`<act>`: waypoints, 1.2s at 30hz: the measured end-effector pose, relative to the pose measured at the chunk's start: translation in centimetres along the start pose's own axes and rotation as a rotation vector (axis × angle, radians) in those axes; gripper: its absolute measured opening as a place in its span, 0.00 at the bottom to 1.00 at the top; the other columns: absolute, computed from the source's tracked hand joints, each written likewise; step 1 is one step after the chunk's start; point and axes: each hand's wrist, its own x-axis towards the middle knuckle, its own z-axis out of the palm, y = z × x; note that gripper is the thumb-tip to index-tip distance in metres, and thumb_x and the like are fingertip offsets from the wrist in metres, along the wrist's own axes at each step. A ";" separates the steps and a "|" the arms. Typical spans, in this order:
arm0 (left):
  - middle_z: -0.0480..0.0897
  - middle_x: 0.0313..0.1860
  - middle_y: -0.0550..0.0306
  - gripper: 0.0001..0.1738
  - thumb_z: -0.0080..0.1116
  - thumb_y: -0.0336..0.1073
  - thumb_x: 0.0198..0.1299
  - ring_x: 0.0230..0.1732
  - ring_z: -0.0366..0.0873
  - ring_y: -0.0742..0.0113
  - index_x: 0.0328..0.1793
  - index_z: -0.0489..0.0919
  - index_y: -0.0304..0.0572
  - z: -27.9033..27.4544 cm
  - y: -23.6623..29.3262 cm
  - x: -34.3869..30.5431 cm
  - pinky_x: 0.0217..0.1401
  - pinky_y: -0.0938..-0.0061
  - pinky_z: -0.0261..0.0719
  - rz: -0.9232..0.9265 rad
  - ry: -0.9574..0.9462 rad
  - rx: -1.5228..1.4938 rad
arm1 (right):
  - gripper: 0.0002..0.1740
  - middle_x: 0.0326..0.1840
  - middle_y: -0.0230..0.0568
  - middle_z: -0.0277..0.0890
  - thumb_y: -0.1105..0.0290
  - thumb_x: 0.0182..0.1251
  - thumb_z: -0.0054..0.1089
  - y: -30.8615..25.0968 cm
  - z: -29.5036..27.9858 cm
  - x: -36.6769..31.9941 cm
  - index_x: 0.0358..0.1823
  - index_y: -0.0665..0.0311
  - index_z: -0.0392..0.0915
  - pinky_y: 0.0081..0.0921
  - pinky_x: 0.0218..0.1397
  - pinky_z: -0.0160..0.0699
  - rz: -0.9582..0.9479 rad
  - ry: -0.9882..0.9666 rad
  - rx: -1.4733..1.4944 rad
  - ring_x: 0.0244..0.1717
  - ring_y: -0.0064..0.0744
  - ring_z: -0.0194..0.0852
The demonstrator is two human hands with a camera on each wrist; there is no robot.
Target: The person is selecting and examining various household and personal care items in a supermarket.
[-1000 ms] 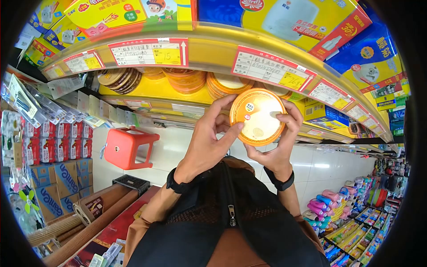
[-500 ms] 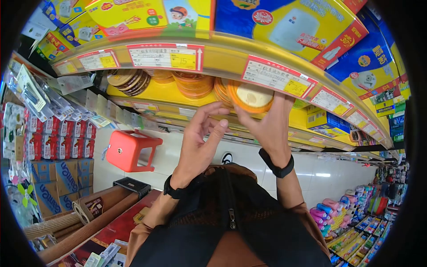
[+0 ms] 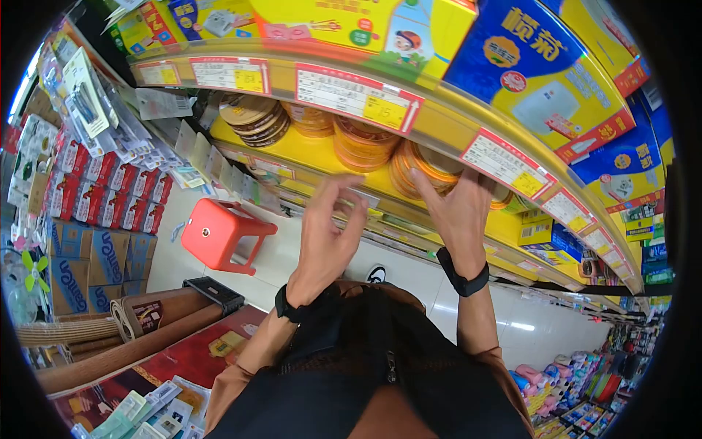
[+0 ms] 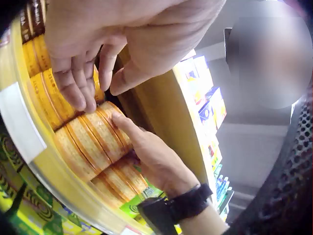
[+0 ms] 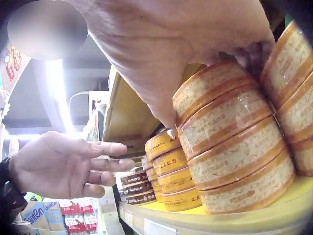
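Note:
My right hand (image 3: 462, 216) reaches under a shelf edge to a stack of orange-rimmed round mosquito coil tins (image 5: 237, 142). In the right wrist view it arches over the top tin (image 5: 215, 90), thumb at the near side and fingers behind, gripping it. The top tin sits level on the stack, partly hidden by the palm. Left of it, my left hand (image 3: 329, 238) hovers before the shelf with loosely bent fingers, holding nothing. Yellow-orange tins (image 5: 173, 171) and dark brown tins (image 3: 252, 121) stand in neighbouring stacks.
Above the tins runs a shelf edge with price labels (image 3: 358, 95), carrying blue and yellow boxes (image 3: 537, 80). A red stool (image 3: 212, 234) stands on the floor at left, near rolled mats (image 3: 153, 311). Hanging packets (image 3: 88, 95) crowd the left side.
My right hand has carried the round tin from in front of me onto the stack under the shelf. The left hand has let go of it and drawn away. The view has turned.

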 end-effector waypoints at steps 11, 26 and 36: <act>0.71 0.55 0.35 0.40 0.81 0.45 0.61 0.56 0.74 0.32 0.74 0.75 0.34 -0.1 0.4 7.4 0.56 0.47 0.76 0.479 0.322 0.724 | 0.46 0.67 0.67 0.79 0.51 0.58 0.85 -0.1 1.0 0.3 0.71 0.72 0.77 0.59 0.79 0.64 -0.063 0.003 -0.038 0.70 0.71 0.72; 0.75 0.57 0.38 0.30 0.76 0.36 0.65 0.57 0.77 0.38 0.68 0.76 0.31 -5.7 -0.3 7.2 0.60 0.52 0.77 0.469 0.498 0.583 | 0.49 0.70 0.68 0.76 0.51 0.60 0.84 -0.7 0.1 0.0 0.76 0.72 0.72 0.58 0.80 0.61 0.062 -0.098 -0.045 0.73 0.71 0.67; 0.67 0.74 0.25 0.52 0.83 0.44 0.59 0.74 0.65 0.24 0.81 0.64 0.30 -14.0 -4.4 11.5 0.78 0.40 0.65 0.336 0.671 0.931 | 0.44 0.83 0.67 0.57 0.67 0.66 0.80 -4.6 -1.1 -3.6 0.80 0.71 0.65 0.57 0.84 0.57 0.018 0.171 0.017 0.82 0.68 0.57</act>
